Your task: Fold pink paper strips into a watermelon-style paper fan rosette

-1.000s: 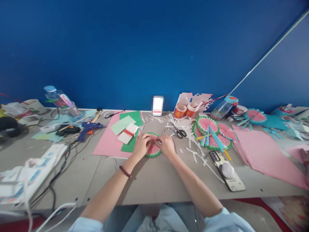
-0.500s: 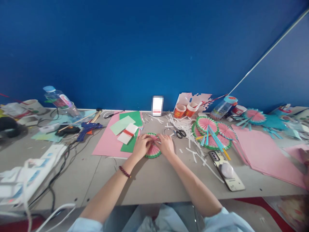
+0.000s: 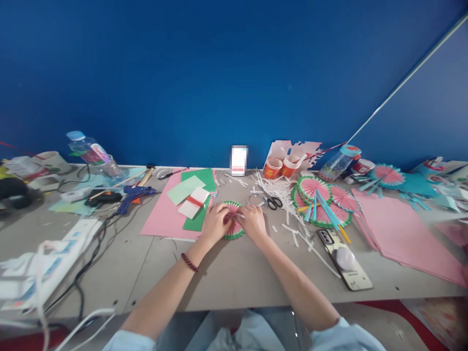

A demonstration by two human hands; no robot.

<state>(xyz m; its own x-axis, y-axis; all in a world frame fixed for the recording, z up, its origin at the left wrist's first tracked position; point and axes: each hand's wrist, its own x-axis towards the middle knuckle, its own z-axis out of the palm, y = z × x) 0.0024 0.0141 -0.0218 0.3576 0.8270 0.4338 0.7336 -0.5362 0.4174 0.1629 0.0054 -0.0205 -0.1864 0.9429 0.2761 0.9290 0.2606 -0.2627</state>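
A round pleated paper fan (image 3: 233, 233), pink with a green rim, lies on the table between my hands. My left hand (image 3: 217, 220) grips it from the left, fingers bent over its middle. From the right, my right hand (image 3: 253, 219) pinches near the fan's centre, where a small pale bit shows at the fingertips, too small to name. Both hands are closed, and their fingertips almost meet. Just beyond my right hand lie black-handled scissors (image 3: 274, 202) and a roll of tape (image 3: 255, 200).
Pink card (image 3: 157, 222) and green sheets (image 3: 193, 223) lie to the left, near a blue glue gun (image 3: 133, 195). White paper strips (image 3: 268, 185), paper cups (image 3: 272, 168), finished watermelon-coloured fans (image 3: 314, 189) and a phone (image 3: 349, 270) are on the right. A power strip (image 3: 58, 263) stands at far left.
My hands stay on the fan, with only a slight shift of the fingers at its centre. The fan remains in place.
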